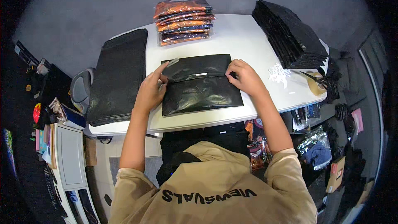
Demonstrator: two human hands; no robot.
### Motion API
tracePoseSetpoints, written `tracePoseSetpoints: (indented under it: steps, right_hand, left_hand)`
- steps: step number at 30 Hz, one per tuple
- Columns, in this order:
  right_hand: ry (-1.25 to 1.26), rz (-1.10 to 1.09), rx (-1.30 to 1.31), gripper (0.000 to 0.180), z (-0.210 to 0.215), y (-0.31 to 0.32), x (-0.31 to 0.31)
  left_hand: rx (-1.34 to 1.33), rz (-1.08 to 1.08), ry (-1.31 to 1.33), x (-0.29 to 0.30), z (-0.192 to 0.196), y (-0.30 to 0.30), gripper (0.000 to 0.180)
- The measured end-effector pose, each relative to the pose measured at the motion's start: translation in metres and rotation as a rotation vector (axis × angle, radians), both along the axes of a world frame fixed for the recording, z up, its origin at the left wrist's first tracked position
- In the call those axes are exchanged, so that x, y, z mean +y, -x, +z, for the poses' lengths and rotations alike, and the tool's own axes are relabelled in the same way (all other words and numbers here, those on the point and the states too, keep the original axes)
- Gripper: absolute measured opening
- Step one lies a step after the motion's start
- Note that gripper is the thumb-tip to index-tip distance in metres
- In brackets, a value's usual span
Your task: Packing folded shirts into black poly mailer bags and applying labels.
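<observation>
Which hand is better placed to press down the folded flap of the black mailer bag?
Probably the right hand: it lies flat on the flap's fold at the black mailer bag's right edge. The left hand only pinches the upper left corner, beside the peeled strip.

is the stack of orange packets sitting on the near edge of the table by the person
No, the stack of orange packets sits at the far edge of the white table, beyond the black bag under both hands.
</observation>
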State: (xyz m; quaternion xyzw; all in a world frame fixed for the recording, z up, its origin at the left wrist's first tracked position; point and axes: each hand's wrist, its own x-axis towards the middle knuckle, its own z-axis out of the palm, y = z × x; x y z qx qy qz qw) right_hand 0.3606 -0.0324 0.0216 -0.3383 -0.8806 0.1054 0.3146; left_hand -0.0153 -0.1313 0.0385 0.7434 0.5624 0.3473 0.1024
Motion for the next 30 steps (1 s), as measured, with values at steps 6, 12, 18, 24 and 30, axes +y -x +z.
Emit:
tracePoseSetpoints:
  steps: [6, 12, 18, 24, 30]
  right_hand:
    - [0.037, 0.012, 0.017, 0.014, -0.002, -0.003, -0.004]
    - [-0.023, 0.039, 0.04, 0.013, 0.001, -0.002, -0.003]
    - [0.144, 0.067, 0.172, 0.019, 0.011, 0.031, -0.004]
    - [0.239, 0.157, 0.168, 0.022, 0.009, 0.057, 0.009]
    - [0.233, 0.133, 0.117, 0.021, 0.001, 0.058, 0.011]
  left_hand:
    - [0.014, 0.003, -0.043, -0.006, -0.001, -0.001, 0.088]
    - [0.001, 0.028, 0.007, -0.006, 0.001, -0.002, 0.089]
    - [-0.051, -0.028, -0.041, 0.001, -0.005, 0.0, 0.085]
    - [-0.217, -0.016, -0.135, 0.027, -0.01, 0.003, 0.076]
    - [-0.33, -0.147, 0.101, 0.041, 0.001, -0.045, 0.077]
